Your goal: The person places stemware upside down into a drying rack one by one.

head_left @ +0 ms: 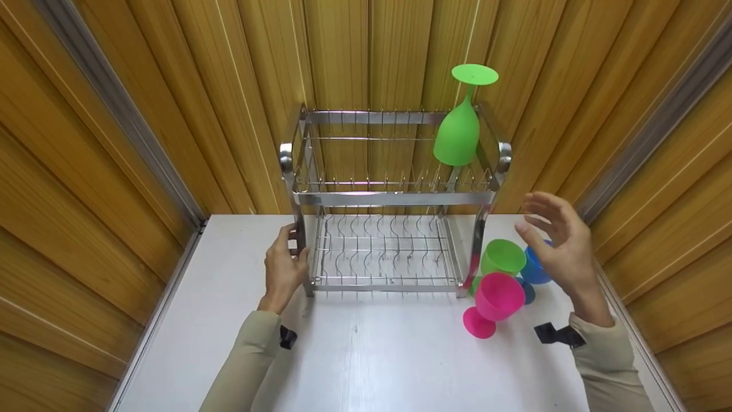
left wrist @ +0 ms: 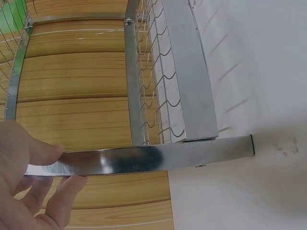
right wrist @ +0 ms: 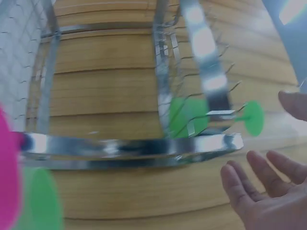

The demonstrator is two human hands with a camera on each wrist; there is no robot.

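My left hand (head_left: 284, 273) grips the left front upright of a two-tier metal dish rack (head_left: 394, 198). In the left wrist view the thumb and fingers (left wrist: 72, 196) lie on either side of that flat steel upright. A green goblet (head_left: 457, 134) stands upside down on the rack's upper tier at the right, base up. My right hand (head_left: 563, 252) is raised at the right with its fingers loosely bent and nothing in it. Below and left of it are a pink goblet (head_left: 499, 296), a second green goblet (head_left: 503, 257) and a blue goblet (head_left: 536, 268).
The rack stands on a white table (head_left: 366, 355) against a wood-panelled wall (head_left: 394, 51). Panelled side walls close in the left and right. The lower tier (head_left: 383, 252) has wavy wire dividers. Each wrist carries a black camera strap.
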